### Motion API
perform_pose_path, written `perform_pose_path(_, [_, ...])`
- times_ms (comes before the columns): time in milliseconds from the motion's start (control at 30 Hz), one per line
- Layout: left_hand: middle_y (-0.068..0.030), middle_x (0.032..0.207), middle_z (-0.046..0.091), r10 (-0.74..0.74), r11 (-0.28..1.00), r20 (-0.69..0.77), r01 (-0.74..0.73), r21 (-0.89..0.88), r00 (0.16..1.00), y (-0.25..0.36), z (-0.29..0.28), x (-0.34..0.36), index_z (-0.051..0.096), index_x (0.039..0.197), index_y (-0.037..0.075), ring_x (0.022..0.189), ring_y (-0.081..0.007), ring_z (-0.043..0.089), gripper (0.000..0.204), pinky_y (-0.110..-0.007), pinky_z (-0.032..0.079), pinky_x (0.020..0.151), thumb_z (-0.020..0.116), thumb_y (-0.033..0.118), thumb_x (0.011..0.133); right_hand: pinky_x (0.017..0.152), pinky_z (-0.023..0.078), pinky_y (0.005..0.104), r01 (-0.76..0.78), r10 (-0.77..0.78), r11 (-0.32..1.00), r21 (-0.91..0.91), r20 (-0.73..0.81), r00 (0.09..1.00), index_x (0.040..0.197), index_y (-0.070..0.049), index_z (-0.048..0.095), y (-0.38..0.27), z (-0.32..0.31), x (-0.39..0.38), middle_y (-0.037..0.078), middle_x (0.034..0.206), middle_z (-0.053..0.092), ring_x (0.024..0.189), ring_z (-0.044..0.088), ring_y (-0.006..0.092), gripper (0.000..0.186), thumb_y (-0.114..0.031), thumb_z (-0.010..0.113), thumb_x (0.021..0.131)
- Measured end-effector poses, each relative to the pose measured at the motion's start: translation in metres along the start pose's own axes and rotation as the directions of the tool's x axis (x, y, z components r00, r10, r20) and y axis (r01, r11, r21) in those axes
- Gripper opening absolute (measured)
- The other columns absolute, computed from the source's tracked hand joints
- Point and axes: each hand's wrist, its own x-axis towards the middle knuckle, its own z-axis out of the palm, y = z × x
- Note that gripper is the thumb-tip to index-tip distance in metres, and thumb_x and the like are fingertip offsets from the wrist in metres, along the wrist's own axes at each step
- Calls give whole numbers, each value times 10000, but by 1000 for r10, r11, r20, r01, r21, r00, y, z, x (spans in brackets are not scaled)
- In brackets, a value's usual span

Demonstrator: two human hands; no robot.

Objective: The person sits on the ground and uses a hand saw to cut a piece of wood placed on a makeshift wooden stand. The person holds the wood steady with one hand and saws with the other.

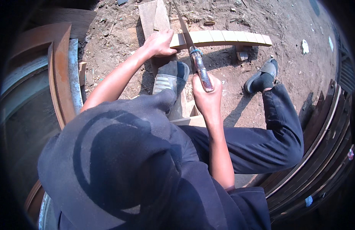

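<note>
My right hand (pixel 207 92) is wrapped round the worn, dark handle of a handsaw (pixel 201 71), with blue cord tied where handle meets blade. The saw's blade crosses a pale, slightly curved wooden strip (pixel 217 36) near its left end. Several evenly spaced cross lines mark the strip; whether they are cuts or drawn lines, I cannot tell. My left hand (pixel 161 43) presses on the strip's left end, its thumb along the near edge and its fingers over the far side. Beneath that end lies a wooden board (pixel 148 17).
A small wood block (pixel 242 53) sits under the strip's right part. My left sandalled foot (pixel 170 78) rests on the board; my right foot (pixel 263 74) is on the dirt ground. A brown wooden frame (pixel 59 73) stands at left, and stacked dark planks (pixel 319 149) lie at right.
</note>
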Motion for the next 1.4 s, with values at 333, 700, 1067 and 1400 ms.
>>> perform_pose_path(333, [-234,1034,553,-1,1000,-34,2,23,999,10,-2,-6,473,1023,-52,995,-390,564,552,-452,471,860,712,309,681,478,357,301,55,-54,997,44,-39,998,659,17,508,17,6,0,65,534,463,511,418,82,197,-67,570,826])
perform_pose_path(700, [-190,994,533,66,998,-162,-64,18,985,10,17,-7,463,1015,-36,996,-352,544,537,-440,488,843,711,258,640,484,374,274,135,-134,991,3,-83,987,729,22,560,53,8,-9,35,579,506,535,455,72,120,-35,569,835])
perform_pose_path(1067, [-170,994,521,28,999,-197,-31,-10,980,17,16,-14,469,1016,-23,1010,-334,535,534,-429,515,813,697,262,627,505,398,277,131,-134,989,-65,-45,990,803,28,599,63,10,-9,64,610,543,542,490,103,65,-18,570,839])
perform_pose_path(1400, [-152,1014,524,-21,1000,-196,21,-1,980,19,24,-6,461,1059,-2,1028,-315,537,553,-409,505,852,743,283,678,495,399,320,136,-142,987,-82,-69,987,753,36,586,93,-1,-27,103,578,531,508,521,164,84,-2,580,828])
